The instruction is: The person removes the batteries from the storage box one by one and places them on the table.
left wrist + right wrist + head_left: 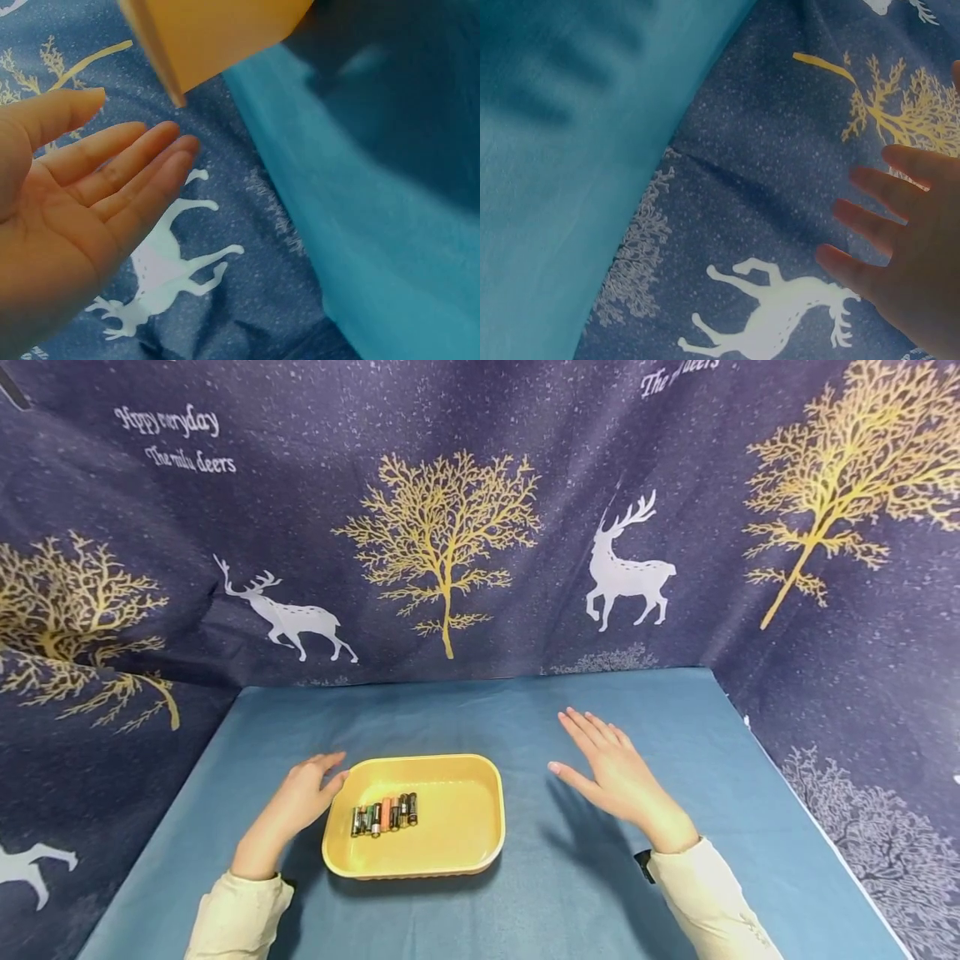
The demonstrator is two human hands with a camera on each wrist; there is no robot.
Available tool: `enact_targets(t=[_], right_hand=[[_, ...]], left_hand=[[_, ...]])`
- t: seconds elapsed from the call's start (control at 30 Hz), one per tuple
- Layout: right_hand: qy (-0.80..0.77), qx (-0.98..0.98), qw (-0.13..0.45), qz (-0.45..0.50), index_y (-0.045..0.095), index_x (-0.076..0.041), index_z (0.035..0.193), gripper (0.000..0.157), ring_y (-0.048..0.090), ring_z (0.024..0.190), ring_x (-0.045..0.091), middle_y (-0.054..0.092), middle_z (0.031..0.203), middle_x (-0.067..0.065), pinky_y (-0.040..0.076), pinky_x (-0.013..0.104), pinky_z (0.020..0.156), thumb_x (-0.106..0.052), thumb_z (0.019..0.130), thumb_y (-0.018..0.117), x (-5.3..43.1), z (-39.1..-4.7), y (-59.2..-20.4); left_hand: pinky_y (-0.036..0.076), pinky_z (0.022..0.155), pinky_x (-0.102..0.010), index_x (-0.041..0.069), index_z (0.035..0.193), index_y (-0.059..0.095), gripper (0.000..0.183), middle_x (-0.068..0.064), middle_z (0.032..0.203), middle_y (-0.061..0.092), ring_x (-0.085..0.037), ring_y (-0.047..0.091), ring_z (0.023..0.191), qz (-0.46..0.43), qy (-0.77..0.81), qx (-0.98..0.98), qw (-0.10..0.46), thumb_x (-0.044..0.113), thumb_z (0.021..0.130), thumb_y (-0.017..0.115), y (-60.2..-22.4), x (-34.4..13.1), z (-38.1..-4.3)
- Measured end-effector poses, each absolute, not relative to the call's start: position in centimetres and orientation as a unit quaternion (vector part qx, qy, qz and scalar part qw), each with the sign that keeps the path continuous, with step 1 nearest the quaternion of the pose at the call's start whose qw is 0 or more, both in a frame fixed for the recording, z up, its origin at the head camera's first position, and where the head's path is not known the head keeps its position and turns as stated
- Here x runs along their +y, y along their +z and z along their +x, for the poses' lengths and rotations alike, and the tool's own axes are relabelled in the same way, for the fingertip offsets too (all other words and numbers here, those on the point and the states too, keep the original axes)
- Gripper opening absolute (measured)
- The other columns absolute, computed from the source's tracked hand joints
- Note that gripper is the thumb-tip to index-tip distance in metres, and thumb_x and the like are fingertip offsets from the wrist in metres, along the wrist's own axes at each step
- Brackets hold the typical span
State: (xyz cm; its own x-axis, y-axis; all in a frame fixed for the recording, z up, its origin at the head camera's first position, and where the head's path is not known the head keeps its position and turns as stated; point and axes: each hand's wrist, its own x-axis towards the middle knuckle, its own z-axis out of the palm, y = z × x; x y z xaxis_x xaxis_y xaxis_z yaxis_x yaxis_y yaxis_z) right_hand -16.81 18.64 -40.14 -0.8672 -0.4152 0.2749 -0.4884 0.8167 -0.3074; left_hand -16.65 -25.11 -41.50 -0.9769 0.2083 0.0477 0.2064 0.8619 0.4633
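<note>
A yellow plastic basin [457,852] with rounded corners stands on the table, left of centre. Inside it, toward its left side, several batteries [386,815] lie side by side in a row; most are dark, and a couple are orange. My left hand [300,797] is at the basin's left rim with fingers extended and holds nothing; in the left wrist view its palm shows below the basin's edge [217,45]. Off to the right of the basin, my right hand [611,772] hovers with fingers spread and straight, casting a shadow on the cloth.
A blue cloth [525,910] covers the table. Behind and at both sides hangs a dark blue curtain [525,410] printed with golden trees and white deer. A dark band [645,865] sits at the right wrist, by the cream sleeve [701,893].
</note>
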Motion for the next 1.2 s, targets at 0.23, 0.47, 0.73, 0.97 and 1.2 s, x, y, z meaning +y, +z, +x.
enact_targets(t=[0.23, 0.47, 0.73, 0.97, 1.2], right_hand=[[0.181, -0.947, 0.085, 0.252, 0.033, -0.011, 0.151, 0.073, 0.028, 0.14, 0.035, 0.032, 0.154, 0.01, 0.02, 0.058, 0.111, -0.054, 0.095, 0.051, 18.2, -16.7, -40.7], [0.179, -0.947, 0.074, 0.258, 0.032, -0.012, 0.151, 0.073, 0.027, 0.141, 0.035, 0.031, 0.154, 0.01, 0.021, 0.058, 0.111, -0.054, 0.095, 0.051, 17.8, -16.6, -41.0], [0.185, -0.943, 0.057, 0.272, 0.033, -0.011, 0.151, 0.073, 0.028, 0.141, 0.035, 0.033, 0.154, 0.011, 0.024, 0.058, 0.11, -0.055, 0.095, 0.051, 17.2, -16.6, -40.7], [0.19, -0.936, 0.053, 0.293, 0.034, -0.011, 0.15, 0.074, 0.03, 0.14, 0.032, 0.035, 0.153, 0.01, 0.024, 0.052, 0.112, -0.058, 0.095, 0.047, 16.2, -17.1, -40.1], [0.193, -0.923, 0.067, 0.327, 0.037, -0.01, 0.149, 0.069, 0.035, 0.137, 0.031, 0.04, 0.15, 0.009, 0.026, 0.05, 0.111, -0.054, 0.096, 0.048, 14.5, -17.7, -39.2]], left_hand=[[0.054, 0.075, -0.046, -0.014, 0.121, 0.058, 0.033, -0.027, 0.108, 0.062, -0.034, 0.064, 0.088, 0.105, 0.261, 0.96, 0.004, 0.006, 0.095, 0.057, -42.7, -25.2, -17.1], [0.053, 0.069, -0.043, -0.013, 0.113, 0.063, 0.026, -0.017, 0.091, 0.063, -0.03, 0.062, 0.08, 0.099, 0.266, 0.959, 0.006, 0.004, 0.093, 0.058, -43.1, -25.2, -17.5], [0.053, 0.066, -0.04, -0.009, 0.103, 0.07, 0.017, -0.019, 0.093, 0.066, -0.029, 0.063, 0.079, 0.073, 0.299, 0.951, 0.003, -0.001, 0.09, 0.061, -43.6, -25.5, -18.0], [0.051, 0.056, -0.032, -0.008, 0.101, 0.071, 0.016, -0.018, 0.087, 0.069, -0.022, 0.063, 0.068, 0.056, 0.334, 0.941, 0.003, -0.001, 0.089, 0.063, -43.9, -25.8, -18.3], [0.054, 0.053, -0.034, -0.009, 0.105, 0.069, 0.019, -0.016, 0.082, 0.069, -0.02, 0.063, 0.06, 0.024, 0.368, 0.929, 0.025, -0.001, 0.09, 0.061, -44.0, -25.9, -18.2]])
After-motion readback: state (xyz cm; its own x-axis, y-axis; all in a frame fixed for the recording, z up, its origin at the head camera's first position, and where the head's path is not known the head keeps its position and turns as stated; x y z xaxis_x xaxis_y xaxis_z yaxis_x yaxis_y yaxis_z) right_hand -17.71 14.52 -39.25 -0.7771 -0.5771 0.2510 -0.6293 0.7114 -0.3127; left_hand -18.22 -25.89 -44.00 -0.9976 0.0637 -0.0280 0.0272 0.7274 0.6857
